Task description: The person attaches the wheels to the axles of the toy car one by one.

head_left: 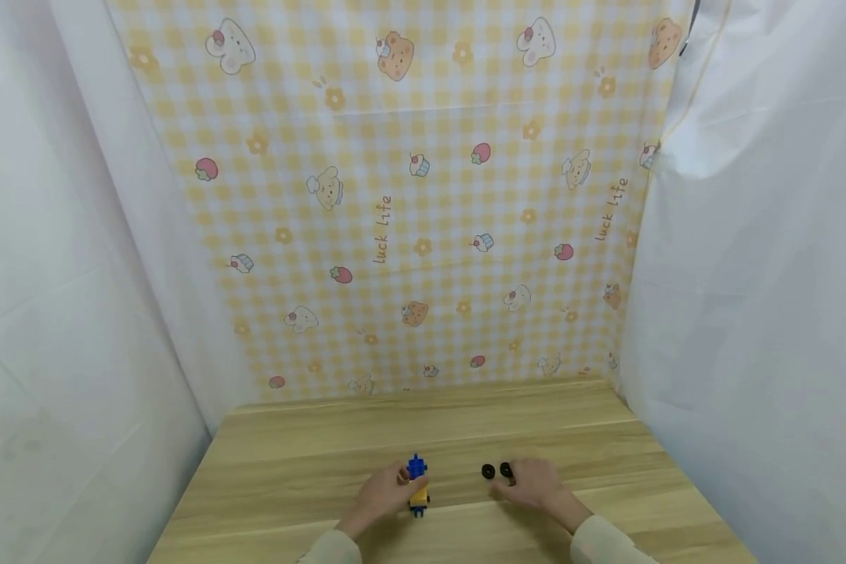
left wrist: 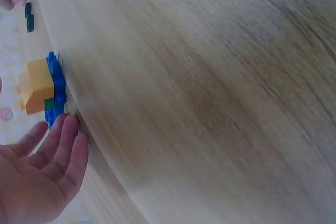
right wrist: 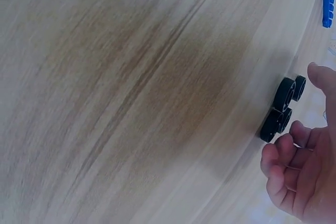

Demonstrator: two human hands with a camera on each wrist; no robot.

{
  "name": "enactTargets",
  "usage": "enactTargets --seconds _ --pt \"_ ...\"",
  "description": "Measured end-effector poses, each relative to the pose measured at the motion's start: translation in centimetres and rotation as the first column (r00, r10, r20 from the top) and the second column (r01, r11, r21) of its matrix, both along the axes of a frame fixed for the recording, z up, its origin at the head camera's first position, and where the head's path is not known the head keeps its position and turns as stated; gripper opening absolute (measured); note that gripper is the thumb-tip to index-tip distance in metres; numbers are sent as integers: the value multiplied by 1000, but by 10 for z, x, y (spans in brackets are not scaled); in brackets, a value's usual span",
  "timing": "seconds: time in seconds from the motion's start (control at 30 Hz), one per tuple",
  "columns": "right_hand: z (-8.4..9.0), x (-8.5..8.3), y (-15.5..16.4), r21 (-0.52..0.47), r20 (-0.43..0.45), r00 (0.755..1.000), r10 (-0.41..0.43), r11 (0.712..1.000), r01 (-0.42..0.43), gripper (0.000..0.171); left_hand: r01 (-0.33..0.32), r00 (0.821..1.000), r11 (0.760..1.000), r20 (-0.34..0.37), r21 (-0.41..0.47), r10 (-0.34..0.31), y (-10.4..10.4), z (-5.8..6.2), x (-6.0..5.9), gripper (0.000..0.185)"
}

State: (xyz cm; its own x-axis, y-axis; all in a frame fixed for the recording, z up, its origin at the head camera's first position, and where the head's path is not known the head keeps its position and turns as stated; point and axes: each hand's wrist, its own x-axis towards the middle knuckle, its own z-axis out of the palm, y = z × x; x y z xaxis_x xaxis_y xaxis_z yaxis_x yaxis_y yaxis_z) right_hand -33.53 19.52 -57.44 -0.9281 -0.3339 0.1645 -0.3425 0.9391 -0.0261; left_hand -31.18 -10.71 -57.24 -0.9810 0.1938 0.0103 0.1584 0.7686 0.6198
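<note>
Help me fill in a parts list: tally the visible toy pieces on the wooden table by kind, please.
Black toy wheels: 4
Blue-and-yellow toy vehicle body, counted as one assembled piece: 1
Total: 5

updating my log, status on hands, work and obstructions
Left hand at blue-and-yellow plastic block toy. Right hand beside round black wheels. No obstruction seen.

White sheets (head_left: 747, 274) and checked cloth (head_left: 437, 204) wall a table (head_left: 310, 439) into a booth.
</note>
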Motion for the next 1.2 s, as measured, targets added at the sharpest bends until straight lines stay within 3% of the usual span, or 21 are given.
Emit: enactTargets --seconds 0.13,0.27,0.37,0.53,0.77,0.9,1.03,1.1,1.2 --pt "1 -1 -2 14 12 1000 -6 1000 6 53 25 999 995 -25 -99 -28 5 -4 0 65" --pt "3 -1 -5 1 6 1000 18 1000 -18 53 22 999 989 -45 -147 -29 10 -6 3 57" --pt "4 -1 -7 -23 -15 999 35 999 -36 52 7 998 994 -53 -106 -13 13 -6 4 41" --pt "3 0 -9 -72 -65 995 73 994 -77 51 -28 996 1000 -81 0 28 17 -9 3 30" --pt "3 -1 -19 -138 -79 992 102 984 -112 49 -74 994 989 -73 128 84 23 -7 -2 30" --pt "4 -1 -23 -121 -80 993 91 988 -100 50 -55 994 980 -78 193 71 27 0 1 34" --pt "4 0 -23 -111 -77 993 89 989 -98 46 -23 998 934 -49 355 43 32 5 4 37" --pt "3 1 -21 -107 -78 993 93 989 -101 44 -10 1000 887 -19 462 21 34 6 4 35" --pt "2 1 -19 -100 -76 993 86 991 -94 44 -30 998 796 66 604 -12 36 11 6 29"
